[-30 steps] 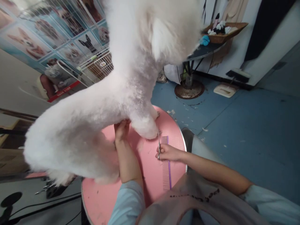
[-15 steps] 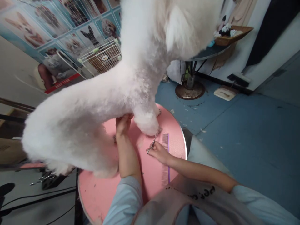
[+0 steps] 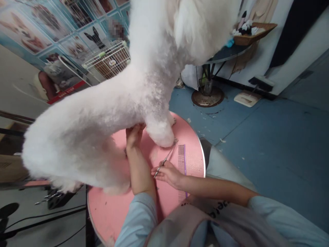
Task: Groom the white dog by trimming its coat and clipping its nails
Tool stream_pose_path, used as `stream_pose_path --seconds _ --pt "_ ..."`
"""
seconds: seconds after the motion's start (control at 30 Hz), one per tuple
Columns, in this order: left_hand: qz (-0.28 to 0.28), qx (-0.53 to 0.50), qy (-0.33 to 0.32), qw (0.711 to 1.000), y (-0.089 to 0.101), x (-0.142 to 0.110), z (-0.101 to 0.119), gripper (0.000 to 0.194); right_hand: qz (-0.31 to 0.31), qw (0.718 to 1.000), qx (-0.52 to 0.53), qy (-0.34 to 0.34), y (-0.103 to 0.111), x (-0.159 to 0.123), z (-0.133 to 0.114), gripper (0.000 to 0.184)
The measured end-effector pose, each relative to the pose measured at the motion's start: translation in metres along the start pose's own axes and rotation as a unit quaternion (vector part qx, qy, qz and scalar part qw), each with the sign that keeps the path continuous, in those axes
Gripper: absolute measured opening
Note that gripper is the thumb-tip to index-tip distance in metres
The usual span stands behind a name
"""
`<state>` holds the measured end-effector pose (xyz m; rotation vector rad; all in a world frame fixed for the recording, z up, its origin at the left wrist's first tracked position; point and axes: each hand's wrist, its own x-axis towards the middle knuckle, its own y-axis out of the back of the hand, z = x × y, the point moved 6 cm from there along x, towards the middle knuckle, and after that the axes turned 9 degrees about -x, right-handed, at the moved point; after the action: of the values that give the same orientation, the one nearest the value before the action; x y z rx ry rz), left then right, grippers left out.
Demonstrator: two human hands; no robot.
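A fluffy white dog [image 3: 102, 103] stands on a round pink grooming table [image 3: 108, 212]. My left hand [image 3: 134, 135] reaches under its belly just behind the front legs, with bent fingers gripping the dog; the fingertips are partly hidden by fur. In my right hand [image 3: 168, 174] is a pair of scissors [image 3: 162, 165], its fingers around the handles. The blades point up and away, with the tips near the dog's front paw [image 3: 175, 141]. Beneath my right wrist lies a metal comb [image 3: 181, 159] with a purple spine, flat on the table.
Behind the dog stand a wire cage [image 3: 109, 63] and a wall of pet pictures [image 3: 59, 27]. A dark table [image 3: 226, 55] at the back right bears a wooden tray [image 3: 257, 34]. A brush-like broom head [image 3: 262, 84] and bits of hair lie on the blue floor [image 3: 257, 147].
My right hand has drawn back slightly toward the left and down, its fingers loosened around the scissors. The scissors' handles moved with it. My left hand stays under the dog.
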<state>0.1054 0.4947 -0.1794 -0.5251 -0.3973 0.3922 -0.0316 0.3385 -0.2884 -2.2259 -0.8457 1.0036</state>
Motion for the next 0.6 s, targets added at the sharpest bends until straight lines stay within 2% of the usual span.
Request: stream_pose_path --seconds 0.1,0.23,0.37,0.6 --pt "-0.020 0.012 0.007 1.000 0.000 -0.001 0.003 0.033 -0.030 0.997 0.065 0.001 -0.017 -0.001 -0.002 0.043" --pt "-0.031 0.013 0.021 0.999 0.001 -0.001 0.005 0.032 -0.021 0.994 0.110 0.002 -0.028 -0.002 -0.008 0.045" --pt "-0.034 0.013 0.018 0.999 0.001 -0.001 0.005 0.030 -0.026 0.988 0.153 0.000 -0.031 -0.001 -0.013 0.037" --pt "-0.017 -0.001 0.018 1.000 0.005 0.000 0.003 0.037 -0.027 0.988 0.151 0.003 -0.029 0.003 -0.015 0.036"
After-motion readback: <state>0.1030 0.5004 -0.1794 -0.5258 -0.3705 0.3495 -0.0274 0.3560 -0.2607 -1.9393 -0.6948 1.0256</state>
